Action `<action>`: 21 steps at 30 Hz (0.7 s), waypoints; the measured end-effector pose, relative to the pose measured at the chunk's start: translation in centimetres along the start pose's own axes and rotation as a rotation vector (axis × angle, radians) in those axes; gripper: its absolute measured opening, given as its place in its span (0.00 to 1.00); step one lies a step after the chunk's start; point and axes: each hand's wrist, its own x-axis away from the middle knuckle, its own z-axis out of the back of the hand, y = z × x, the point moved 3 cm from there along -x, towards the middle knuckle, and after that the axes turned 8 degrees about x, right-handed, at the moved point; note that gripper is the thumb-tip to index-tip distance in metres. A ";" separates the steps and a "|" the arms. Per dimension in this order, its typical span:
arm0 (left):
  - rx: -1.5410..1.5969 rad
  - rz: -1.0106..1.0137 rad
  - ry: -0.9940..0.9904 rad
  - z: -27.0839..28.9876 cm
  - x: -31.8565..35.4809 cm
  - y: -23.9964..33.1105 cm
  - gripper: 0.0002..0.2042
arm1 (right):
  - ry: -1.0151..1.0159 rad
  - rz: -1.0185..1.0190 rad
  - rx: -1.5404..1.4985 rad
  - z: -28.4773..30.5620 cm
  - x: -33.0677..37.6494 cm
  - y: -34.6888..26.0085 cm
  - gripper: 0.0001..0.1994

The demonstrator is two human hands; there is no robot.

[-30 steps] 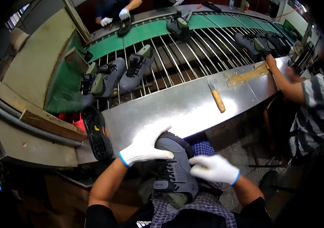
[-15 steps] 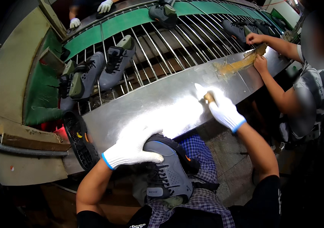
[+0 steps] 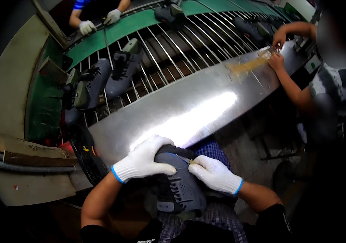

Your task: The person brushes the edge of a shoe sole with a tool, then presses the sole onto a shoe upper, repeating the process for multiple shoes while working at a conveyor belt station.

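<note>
A dark grey shoe (image 3: 184, 188) with black laces rests against my lap, its toe toward the metal table. My left hand (image 3: 142, 160), in a white knitted glove, is closed around the toe and the black sole (image 3: 181, 151), thumb across the upper. My right hand (image 3: 215, 174), gloved alike, is closed on a small tan-handled tool (image 3: 192, 162) at the shoe's side, by the seam between upper and sole. Fingers hide most of the tool, so its kind cannot be told. A blue line shows along the seam near the toe.
A loose black sole (image 3: 87, 156) leans at the table's left end. Beyond the shiny metal table (image 3: 169, 109), grey shoes (image 3: 124, 75) stand on a rack of metal rods (image 3: 169, 60). One person's gloved hands (image 3: 87, 27) are across the rack; another person's hands (image 3: 276, 58) work at the right.
My right hand has come from over the table down to the shoe, bringing the tool to its seam. My left hand keeps its grip. The person across the rack has leaned further in.
</note>
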 end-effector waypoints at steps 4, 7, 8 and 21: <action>-0.037 0.024 0.007 0.0 -0.2 -0.1 0.38 | -0.245 -0.013 0.329 2.9 -3.8 -4.6 0.26; -0.036 0.007 0.048 -0.2 0.4 -0.4 0.37 | -0.377 0.050 0.604 3.5 -5.6 -8.5 0.26; -0.034 0.028 0.022 -0.3 0.6 -0.2 0.37 | -0.378 0.134 0.614 3.7 -5.5 -9.7 0.25; -0.382 -0.084 0.081 -0.9 0.4 1.8 0.34 | 0.060 -0.057 0.867 8.3 -8.2 -1.2 0.26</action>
